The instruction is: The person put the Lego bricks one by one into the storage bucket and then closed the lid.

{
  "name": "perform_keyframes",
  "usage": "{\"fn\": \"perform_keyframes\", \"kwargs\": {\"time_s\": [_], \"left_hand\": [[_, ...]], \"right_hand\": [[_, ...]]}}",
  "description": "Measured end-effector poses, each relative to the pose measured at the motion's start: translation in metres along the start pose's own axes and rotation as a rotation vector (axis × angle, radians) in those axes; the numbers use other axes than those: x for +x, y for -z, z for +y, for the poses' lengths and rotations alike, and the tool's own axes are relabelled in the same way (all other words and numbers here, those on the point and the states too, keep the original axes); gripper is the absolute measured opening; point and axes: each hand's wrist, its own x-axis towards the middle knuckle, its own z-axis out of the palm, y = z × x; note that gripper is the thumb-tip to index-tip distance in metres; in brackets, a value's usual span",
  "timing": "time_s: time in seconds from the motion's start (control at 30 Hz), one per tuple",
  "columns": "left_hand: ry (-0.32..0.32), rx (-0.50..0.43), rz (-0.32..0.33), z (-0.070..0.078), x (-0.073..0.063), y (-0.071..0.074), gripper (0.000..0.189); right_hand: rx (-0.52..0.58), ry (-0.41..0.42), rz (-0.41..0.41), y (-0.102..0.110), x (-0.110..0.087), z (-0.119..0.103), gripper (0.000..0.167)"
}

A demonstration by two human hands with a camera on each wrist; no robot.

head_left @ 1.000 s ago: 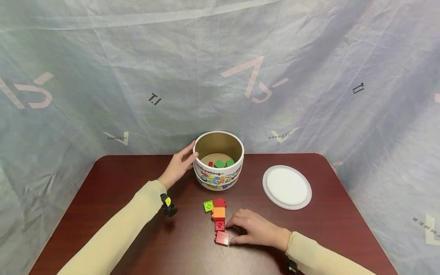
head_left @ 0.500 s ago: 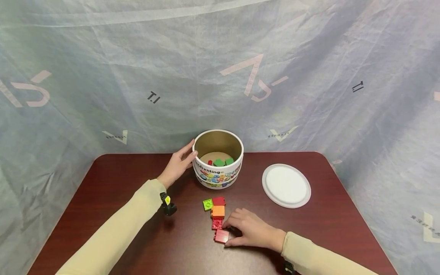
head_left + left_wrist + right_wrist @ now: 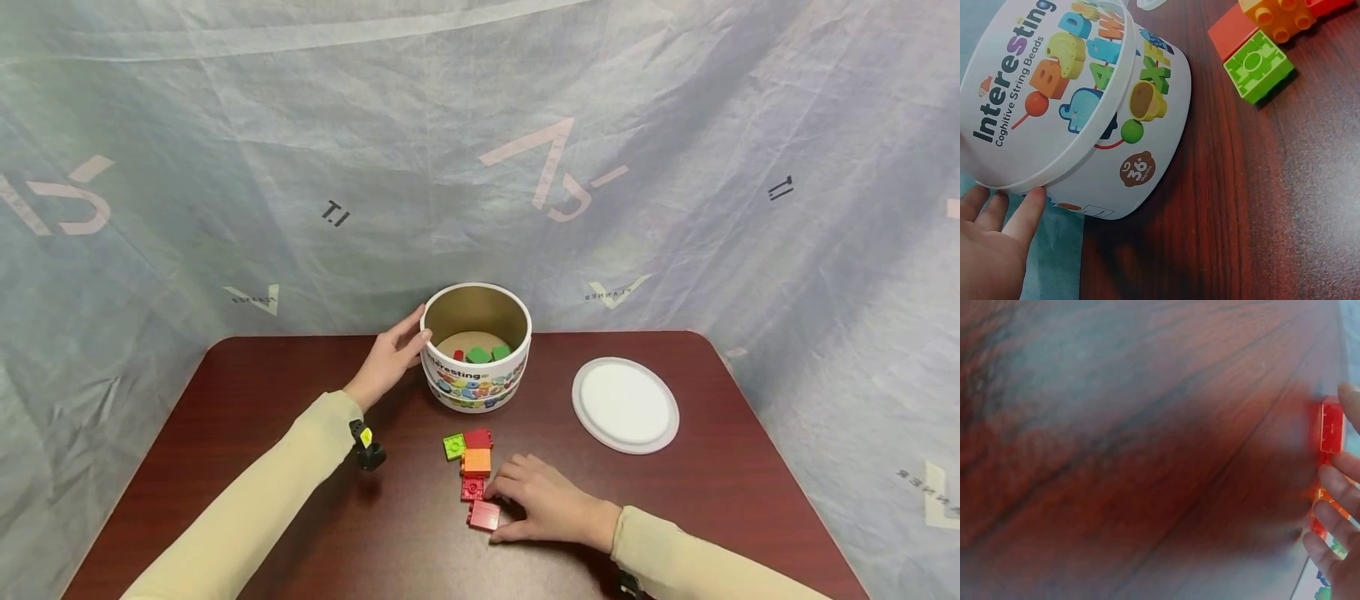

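A white printed bucket [image 3: 477, 392] stands at the back of the table. My left hand [image 3: 388, 360] rests on its left side, fingers fairly straight along the rim; in the left wrist view fingertips [image 3: 1034, 199] touch its outer wall. In front lies a column of toy building bricks: green [image 3: 453, 447], dark red [image 3: 477, 439], orange [image 3: 476, 462], red with its hollow side up [image 3: 472, 488], and a nearest red brick [image 3: 484, 516]. My right hand [image 3: 543, 502] lies at the right, thumb and index finger spread at two sides of the nearest brick [image 3: 1332, 428]. Its palm side is hidden in the head view.
Inside the bucket lie green bricks [image 3: 478, 355] and a small red piece [image 3: 458, 356]. A white round lid [image 3: 626, 406] lies at the right on the dark red table [image 3: 300, 467]. A grey cloth [image 3: 450, 167] hangs behind the table's back edge.
My right hand has moved slightly left toward the bricks, and the hollow-side-up red brick has shifted a little left. The left hand and bucket stay put.
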Motion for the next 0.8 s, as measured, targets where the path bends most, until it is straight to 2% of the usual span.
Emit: {"fn": "perform_keyframes", "kwargs": {"time_s": [0.2, 0.43, 0.47, 0.63, 0.8], "left_hand": [[0.000, -0.009, -0.005, 0.000, 0.002, 0.001, 0.064], [-0.005, -0.020, -0.006, 0.001, 0.003, 0.001, 0.063], [0.004, -0.024, -0.009, 0.005, 0.001, 0.000, 0.063], [0.017, -0.008, -0.008, 0.003, -0.002, -0.001, 0.063], [0.004, -0.004, -0.001, -0.001, 0.000, -0.001, 0.063]], "right_hand": [[-0.038, 0.001, -0.012, 0.000, 0.002, 0.000, 0.046], [-0.045, 0.006, -0.036, 0.002, 0.002, 0.001, 0.038], [-0.043, 0.006, -0.043, 0.002, 0.001, 0.002, 0.037], [-0.028, 0.007, -0.055, 0.004, -0.004, 0.001, 0.032], [-0.032, 0.005, -0.040, 0.009, -0.007, 0.005, 0.031]]}}
